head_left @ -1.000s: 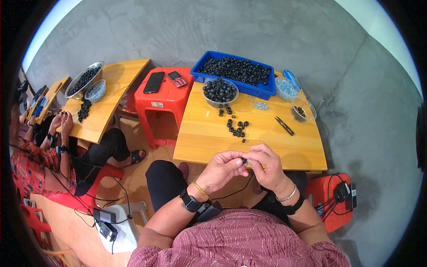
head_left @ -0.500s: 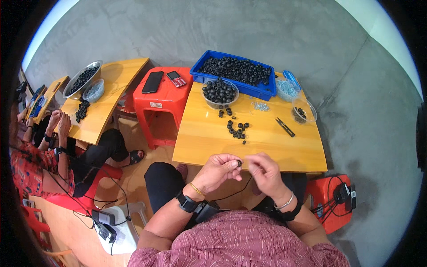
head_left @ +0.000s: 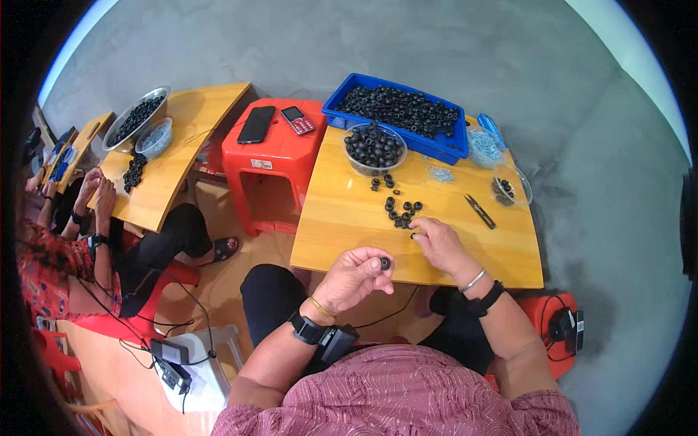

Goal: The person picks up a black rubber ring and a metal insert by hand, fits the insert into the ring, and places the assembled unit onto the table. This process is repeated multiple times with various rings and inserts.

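Note:
Between thumb and fingers, my left hand [head_left: 349,282] pinches a small round black part [head_left: 385,264] with a hole in it, just off the table's near edge. My right hand [head_left: 445,248] is over the table, its fingertips closed at a tiny black piece [head_left: 414,235]. Just beyond those fingertips lies a loose group of black rings [head_left: 393,214]. A clear bowl [head_left: 359,170] heaped with larger black parts stands farther back. Behind it, a blue tray [head_left: 436,150] holds a great many black rings.
Small silvery pieces [head_left: 440,174], thread snips [head_left: 480,211] and clear tubs [head_left: 486,147] occupy the table's right side. Two phones [head_left: 257,125] lie on a red stool [head_left: 273,154] to the left. Farther left, a co-worker [head_left: 73,269] sits at another table [head_left: 156,185].
My right hand has moved forward and onto the table, to the tiny black piece. The left hand still holds its black part, now turned hole outward. The view has shifted slightly.

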Motion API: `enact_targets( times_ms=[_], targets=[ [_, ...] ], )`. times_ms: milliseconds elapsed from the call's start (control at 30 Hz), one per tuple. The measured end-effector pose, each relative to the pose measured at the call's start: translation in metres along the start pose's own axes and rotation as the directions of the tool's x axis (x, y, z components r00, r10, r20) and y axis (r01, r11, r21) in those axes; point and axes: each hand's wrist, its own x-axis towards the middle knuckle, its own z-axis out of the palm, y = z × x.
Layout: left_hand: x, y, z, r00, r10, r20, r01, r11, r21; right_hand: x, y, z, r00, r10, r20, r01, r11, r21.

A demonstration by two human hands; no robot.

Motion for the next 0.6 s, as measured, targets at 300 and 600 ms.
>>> enact_targets(
  times_ms=[300, 600],
  targets=[
    [0.000, -0.003, -0.003, 0.999, 0.027, 0.022, -0.027, 1.000, -0.007, 0.004, -0.008, 0.006, 0.998, -0.065, 0.026, 0.068, 0.988, -0.137],
    [0.001, -0.006, 0.001, 0.992, 0.029, -0.120, -0.020, 0.997, 0.072, -0.004, 0.013, 0.004, 0.991, -0.026, -0.133, 0.024, 1.000, -0.018]
  ],
)
